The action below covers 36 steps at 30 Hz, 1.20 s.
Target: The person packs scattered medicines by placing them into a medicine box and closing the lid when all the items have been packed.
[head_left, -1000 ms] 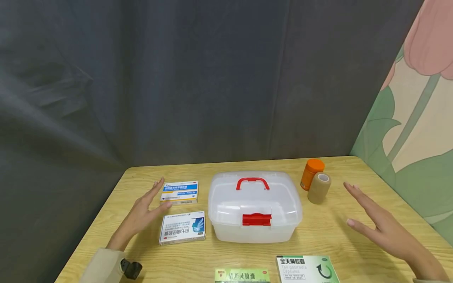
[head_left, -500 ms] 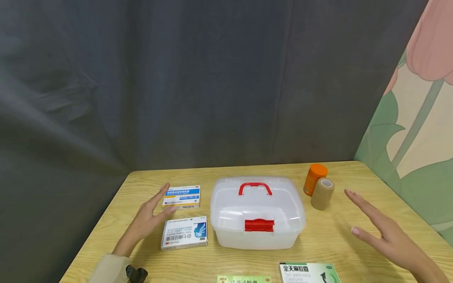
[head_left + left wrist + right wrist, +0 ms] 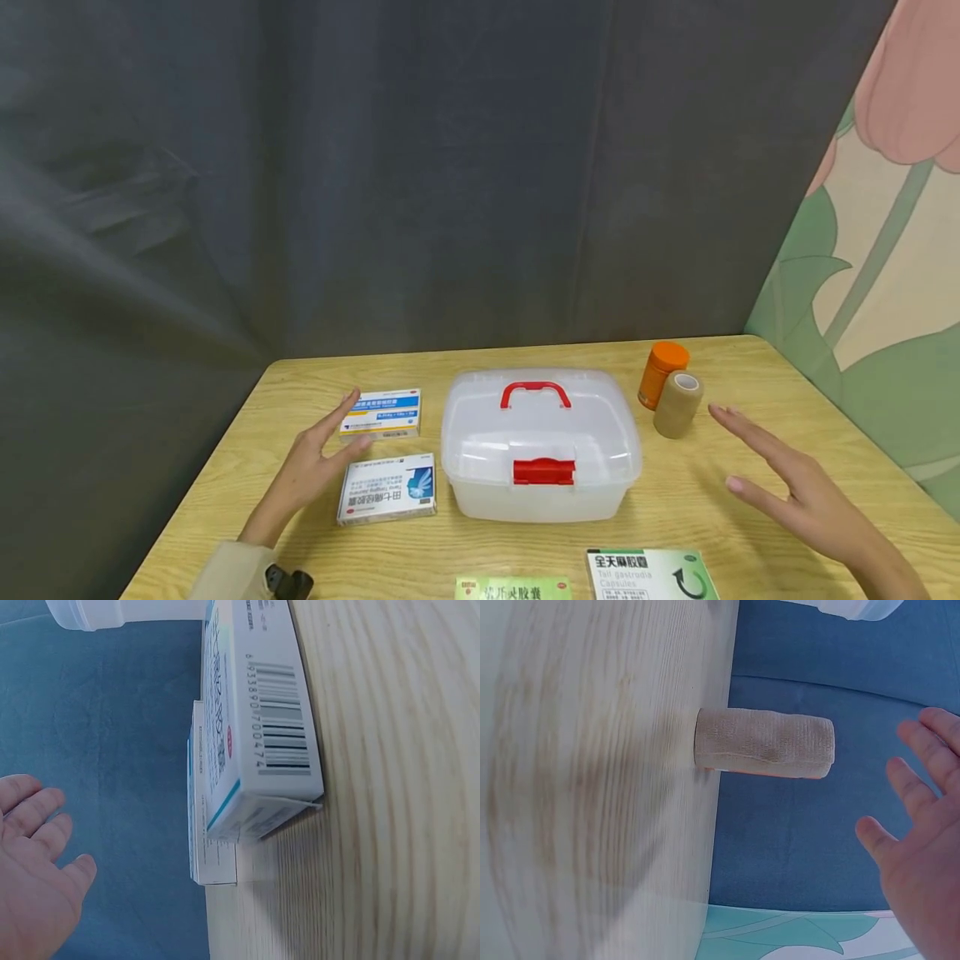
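My left hand (image 3: 311,467) hovers over the table's left side with fingers extended, holding nothing. Nearest to it lie a white medicine box with a blue face picture (image 3: 388,489) and, behind that, a blue-and-white medicine box (image 3: 382,414). My right hand (image 3: 798,492) is held above the right side, fingers spread, nothing in it. Left of its fingertips stands a tan elastic bandage roll (image 3: 677,407), seen close in the right wrist view (image 3: 765,742). Between the hands sits a translucent plastic box (image 3: 540,446) with a red handle and red latch, its lid down.
An orange bottle (image 3: 662,372) stands just behind the bandage roll. At the front lie a green medicine box (image 3: 513,589), cut off by the frame, and a white-and-green capsule box (image 3: 651,575). A dark curtain (image 3: 450,183) hangs behind the wooden table (image 3: 360,558).
The right hand has shifted slightly left toward the bandage roll. The left hand has moved slightly right over the nearer boxes. The head view has tilted a little; the objects keep their places.
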Each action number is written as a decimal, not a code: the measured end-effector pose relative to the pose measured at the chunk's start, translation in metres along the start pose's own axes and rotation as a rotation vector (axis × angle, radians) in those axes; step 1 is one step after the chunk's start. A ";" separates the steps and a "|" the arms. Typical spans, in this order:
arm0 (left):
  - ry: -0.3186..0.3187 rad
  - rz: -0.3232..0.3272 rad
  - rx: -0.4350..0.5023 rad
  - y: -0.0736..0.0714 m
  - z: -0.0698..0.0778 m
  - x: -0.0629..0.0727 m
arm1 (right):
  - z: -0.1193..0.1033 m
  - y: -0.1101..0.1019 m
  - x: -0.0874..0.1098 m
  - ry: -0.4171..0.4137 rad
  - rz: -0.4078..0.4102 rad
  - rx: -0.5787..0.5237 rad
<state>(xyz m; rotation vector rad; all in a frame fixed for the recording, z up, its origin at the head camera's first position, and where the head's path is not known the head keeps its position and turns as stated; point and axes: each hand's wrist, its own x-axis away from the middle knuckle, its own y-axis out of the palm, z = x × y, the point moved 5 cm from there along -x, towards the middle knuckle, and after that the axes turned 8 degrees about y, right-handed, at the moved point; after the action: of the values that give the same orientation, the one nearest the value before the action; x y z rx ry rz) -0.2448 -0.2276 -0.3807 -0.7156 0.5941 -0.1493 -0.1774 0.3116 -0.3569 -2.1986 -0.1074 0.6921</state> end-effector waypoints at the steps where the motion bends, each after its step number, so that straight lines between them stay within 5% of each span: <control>1: -0.001 0.002 0.001 0.000 0.001 0.000 | 0.000 0.000 0.000 -0.003 0.003 -0.003; 36: 0.059 0.036 0.048 0.013 0.016 -0.004 | -0.011 0.013 -0.007 -0.032 0.034 -0.070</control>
<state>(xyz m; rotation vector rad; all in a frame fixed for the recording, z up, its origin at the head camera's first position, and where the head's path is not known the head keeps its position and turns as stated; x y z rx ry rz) -0.2399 -0.2080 -0.3780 -0.6550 0.6575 -0.1513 -0.1797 0.2930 -0.3569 -2.2611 -0.1120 0.7528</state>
